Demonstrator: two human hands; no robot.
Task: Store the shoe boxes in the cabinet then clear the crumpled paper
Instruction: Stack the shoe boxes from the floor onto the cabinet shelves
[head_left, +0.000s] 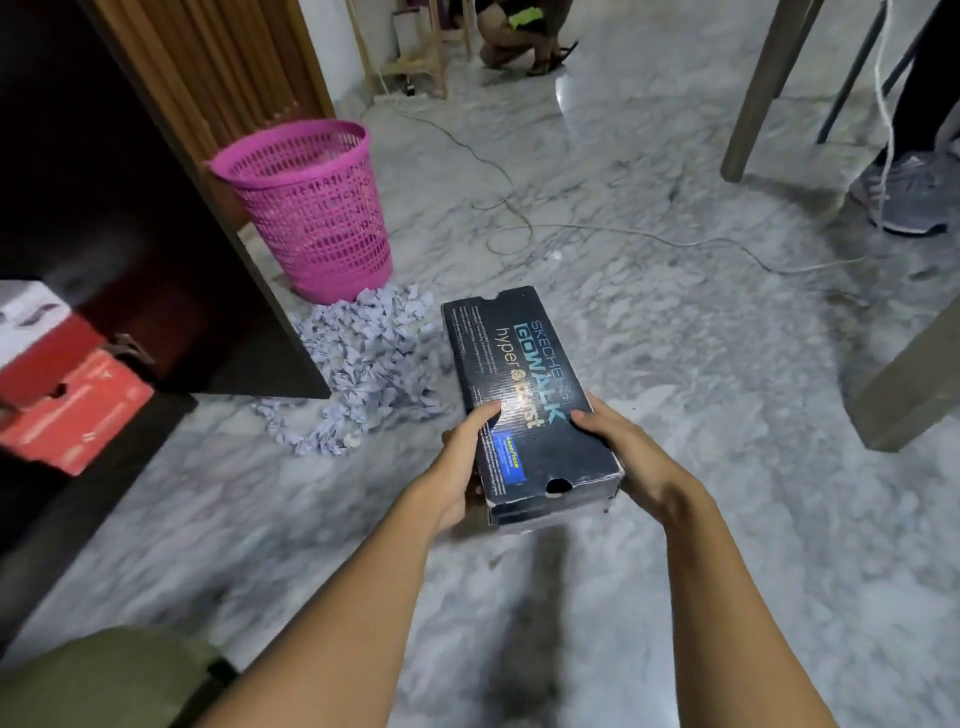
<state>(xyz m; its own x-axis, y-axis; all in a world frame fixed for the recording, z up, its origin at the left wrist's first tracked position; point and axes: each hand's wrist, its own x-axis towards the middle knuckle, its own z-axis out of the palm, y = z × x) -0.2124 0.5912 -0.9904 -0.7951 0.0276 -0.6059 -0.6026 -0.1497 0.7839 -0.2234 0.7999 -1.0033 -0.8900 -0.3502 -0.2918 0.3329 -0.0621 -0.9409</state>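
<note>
Two hands are clamped on one black box (524, 400), which is held lengthwise above the marble floor (701, 364), clear of it, with its far end pointed toward the paper heap. The left hand (460, 467) is closed on the near left side, thumb laid on the lid; the right hand (631, 457) is closed on the near right side, its fingers hidden underneath.

Because only the near end is gripped, the far end could be judged likely to dip, and the lid might be lifted off if pressure from the thumbs is eased. On the swing left toward the cabinet (104, 208), the box could be knocked against the dark door edge or against the red box (72, 410) already lying in the cabinet mouth, since little free room is seen there. The crumpled paper (363, 364) could be scattered if it is brushed or stepped on.

Counted: one black box in hand; one red box in the cabinet, with a white-topped box (28, 317) behind it, though blur leaves it uncertain whether more are stored there; one pink basket (311, 208) just beside the heap; one heap of many paper pieces, too many to be counted.
</note>
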